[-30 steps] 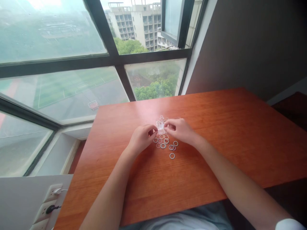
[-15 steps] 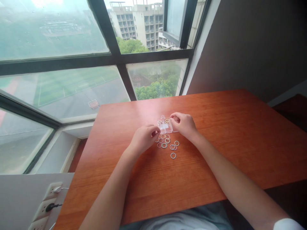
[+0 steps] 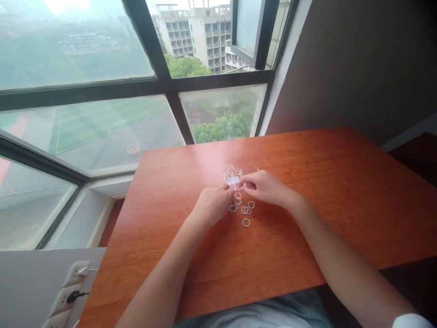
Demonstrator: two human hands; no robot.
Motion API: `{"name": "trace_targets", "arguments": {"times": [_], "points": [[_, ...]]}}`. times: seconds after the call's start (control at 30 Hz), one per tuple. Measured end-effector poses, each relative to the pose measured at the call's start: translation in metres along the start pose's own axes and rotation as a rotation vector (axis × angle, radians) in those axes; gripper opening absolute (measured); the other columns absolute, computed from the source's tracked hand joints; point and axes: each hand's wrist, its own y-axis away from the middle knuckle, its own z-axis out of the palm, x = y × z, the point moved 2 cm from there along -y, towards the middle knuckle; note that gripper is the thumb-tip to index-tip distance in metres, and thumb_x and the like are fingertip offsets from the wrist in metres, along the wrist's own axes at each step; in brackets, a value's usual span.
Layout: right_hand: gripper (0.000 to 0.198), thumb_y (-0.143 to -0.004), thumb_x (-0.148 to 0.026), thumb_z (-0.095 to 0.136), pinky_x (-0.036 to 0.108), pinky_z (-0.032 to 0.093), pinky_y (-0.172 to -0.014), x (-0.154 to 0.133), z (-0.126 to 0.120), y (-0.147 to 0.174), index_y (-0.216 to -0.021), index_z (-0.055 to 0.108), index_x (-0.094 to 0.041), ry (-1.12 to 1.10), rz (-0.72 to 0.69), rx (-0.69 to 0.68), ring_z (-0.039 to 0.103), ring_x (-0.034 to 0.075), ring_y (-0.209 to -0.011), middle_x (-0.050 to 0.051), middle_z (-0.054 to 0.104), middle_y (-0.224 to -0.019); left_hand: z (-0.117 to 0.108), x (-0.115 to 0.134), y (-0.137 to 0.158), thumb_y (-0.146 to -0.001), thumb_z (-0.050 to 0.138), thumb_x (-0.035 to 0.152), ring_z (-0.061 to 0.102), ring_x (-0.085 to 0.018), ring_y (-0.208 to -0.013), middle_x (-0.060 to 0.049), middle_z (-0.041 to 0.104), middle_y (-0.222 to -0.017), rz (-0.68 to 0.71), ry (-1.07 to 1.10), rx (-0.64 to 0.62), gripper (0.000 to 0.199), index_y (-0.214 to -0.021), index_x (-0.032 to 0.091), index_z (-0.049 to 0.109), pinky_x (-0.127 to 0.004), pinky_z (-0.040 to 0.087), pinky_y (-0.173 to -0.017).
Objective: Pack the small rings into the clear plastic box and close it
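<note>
A small clear plastic box (image 3: 235, 181) lies on the table with its lid (image 3: 251, 171) folded back to the right. Yellowish rings (image 3: 237, 173) sit in its far part. My left hand (image 3: 215, 202) is closed at the box's near left corner, fingertips pressed together over some of the loose rings; whatever they pinch is hidden. Fingers curled, my right hand (image 3: 262, 186) reaches over the box's right side, and I cannot make out what is between the fingertips. Several pale thin rings (image 3: 246, 210) lie loose on the wood near the box, and a single ring (image 3: 246, 222) lies closest to me.
The brown wooden table (image 3: 341, 191) stretches to the right and ends at my lap. Large windows with a dark frame (image 3: 164, 82) stand behind and left of it. Wall sockets (image 3: 70, 287) with plugged cords are at lower left.
My right hand has moved left and down, from the lid onto the box. My left hand has shifted right and slightly down, covering more of the loose rings.
</note>
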Motion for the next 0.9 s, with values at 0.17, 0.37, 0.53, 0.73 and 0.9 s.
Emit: {"name": "trace_targets", "arguments": {"times": [0.17, 0.37, 0.53, 0.73, 0.9], "points": [[0.023, -0.081, -0.016, 0.054, 0.022, 0.031, -0.062, -0.0024, 0.0026, 0.0041, -0.091, 0.074, -0.023, 0.082, -0.016, -0.184, 0.055, 0.012, -0.066, 0.0, 0.067, -0.074, 0.0006, 0.0021, -0.0003, -0.094, 0.045, 0.025, 0.063, -0.017, -0.069, -0.006, 0.067, -0.093, 0.008, -0.013, -0.021, 0.023, -0.091, 0.019, 0.067, -0.026, 0.039, -0.055], [0.027, -0.081, -0.015, 0.054, 0.022, 0.032, -0.062, -0.0057, 0.0016, 0.0045, -0.095, 0.074, -0.026, 0.146, 0.014, -0.275, 0.057, 0.014, -0.069, 0.0, 0.068, -0.075, -0.0005, 0.0066, -0.0006, -0.093, 0.046, 0.023, 0.065, -0.018, -0.073, -0.007, 0.067, -0.095, -0.025, -0.01, -0.059, 0.019, -0.092, 0.018, 0.064, -0.026, 0.04, -0.056], [0.025, -0.081, -0.016, 0.054, 0.023, 0.032, -0.061, -0.0066, 0.0012, 0.0048, -0.091, 0.076, -0.026, 0.146, 0.031, -0.328, 0.058, 0.014, -0.068, 0.0, 0.069, -0.074, 0.0001, 0.008, -0.0004, -0.093, 0.046, 0.024, 0.065, -0.019, -0.071, -0.008, 0.067, -0.094, -0.032, -0.031, -0.061, 0.018, -0.091, 0.018, 0.063, -0.026, 0.04, -0.056], [0.027, -0.079, -0.015, 0.054, 0.023, 0.034, -0.06, -0.0062, 0.0013, 0.0068, -0.089, 0.077, -0.025, 0.097, -0.005, -0.354, 0.057, 0.014, -0.065, 0.0, 0.069, -0.07, 0.0008, 0.0045, 0.0001, -0.093, 0.046, 0.026, 0.064, -0.018, -0.071, -0.007, 0.068, -0.094, -0.019, 0.006, -0.029, 0.019, -0.093, 0.019, 0.063, -0.026, 0.038, -0.056], [0.028, -0.078, -0.013, 0.055, 0.022, 0.033, -0.057, -0.0076, -0.0011, 0.0079, -0.09, 0.077, -0.023, -0.005, -0.036, -0.385, 0.056, 0.011, -0.061, -0.001, 0.069, -0.07, -0.0008, -0.0018, 0.0007, -0.091, 0.049, 0.026, 0.06, -0.014, -0.068, -0.004, 0.068, -0.09, -0.032, 0.115, 0.024, 0.016, -0.089, 0.021, 0.064, -0.023, 0.035, -0.056]]}}
